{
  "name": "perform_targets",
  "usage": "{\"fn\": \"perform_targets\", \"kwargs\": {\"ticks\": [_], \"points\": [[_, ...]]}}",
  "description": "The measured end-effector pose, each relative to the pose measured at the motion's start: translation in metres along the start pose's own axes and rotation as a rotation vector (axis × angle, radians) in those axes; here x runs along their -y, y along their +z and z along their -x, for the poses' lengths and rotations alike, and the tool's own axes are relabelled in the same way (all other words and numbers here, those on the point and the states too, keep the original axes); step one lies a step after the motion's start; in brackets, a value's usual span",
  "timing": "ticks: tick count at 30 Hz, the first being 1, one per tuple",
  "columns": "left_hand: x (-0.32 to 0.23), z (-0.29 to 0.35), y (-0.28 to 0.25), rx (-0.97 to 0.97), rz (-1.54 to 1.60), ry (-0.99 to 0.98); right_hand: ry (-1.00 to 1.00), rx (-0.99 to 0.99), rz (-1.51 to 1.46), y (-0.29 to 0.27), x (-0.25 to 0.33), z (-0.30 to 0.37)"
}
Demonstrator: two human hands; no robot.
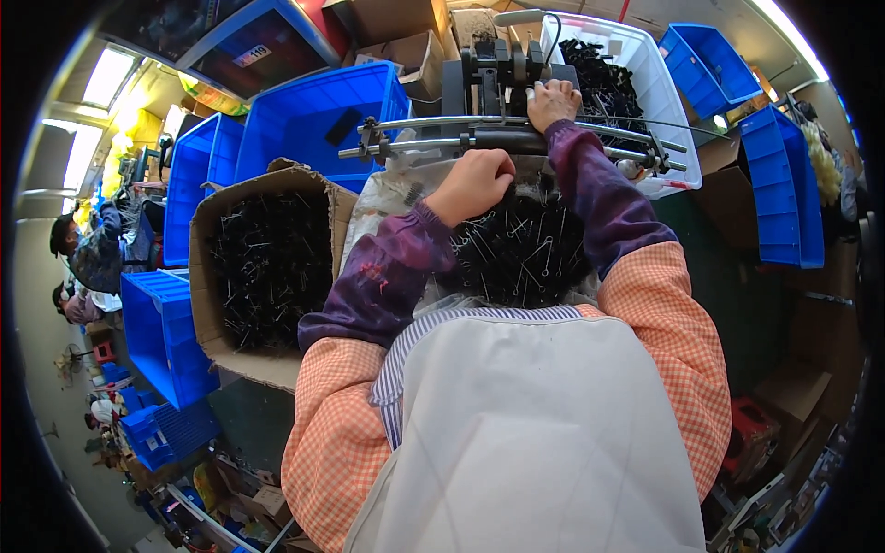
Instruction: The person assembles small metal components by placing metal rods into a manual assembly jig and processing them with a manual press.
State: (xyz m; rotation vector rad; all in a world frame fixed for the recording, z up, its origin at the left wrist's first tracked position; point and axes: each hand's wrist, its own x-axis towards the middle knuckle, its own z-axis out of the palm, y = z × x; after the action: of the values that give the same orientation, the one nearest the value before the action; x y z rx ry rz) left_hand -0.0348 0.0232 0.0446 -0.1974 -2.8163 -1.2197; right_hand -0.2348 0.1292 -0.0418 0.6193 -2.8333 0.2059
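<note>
My left hand is curled closed, back upward, over the near side of the machine's rails; whatever its fingers hold is hidden. Farther off, my right hand reaches across the rails to the right side of a dark bench machine. Its fingers bend down against the machine, and their tips are hidden. Two metal rails run crosswise on the machine, with a black roller-like bar between the hands. Below my hands lies a heap of black-bristled pieces with thin looped wire stems, like small wire brushes.
An open cardboard box full of similar wire pieces stands left. A white bin with black pieces sits beyond my right hand. Blue crates stand at the left, more blue crates at the right. Other people are at far left.
</note>
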Motion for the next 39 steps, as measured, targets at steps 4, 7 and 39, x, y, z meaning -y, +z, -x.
{"fn": "perform_targets", "kwargs": {"ticks": [4,7,39], "points": [[-0.007,-0.001,-0.013,-0.097,-0.055,0.045,-0.003,-0.011,0.015,-0.001,0.007,-0.001],[-0.013,-0.001,-0.025,-0.140,0.064,-0.006,-0.013,0.012,0.045,-0.011,-0.011,0.003],[0.021,0.003,0.023,-0.277,-0.232,-0.013,-0.161,0.011,-0.214,-0.024,-0.070,0.006]]}}
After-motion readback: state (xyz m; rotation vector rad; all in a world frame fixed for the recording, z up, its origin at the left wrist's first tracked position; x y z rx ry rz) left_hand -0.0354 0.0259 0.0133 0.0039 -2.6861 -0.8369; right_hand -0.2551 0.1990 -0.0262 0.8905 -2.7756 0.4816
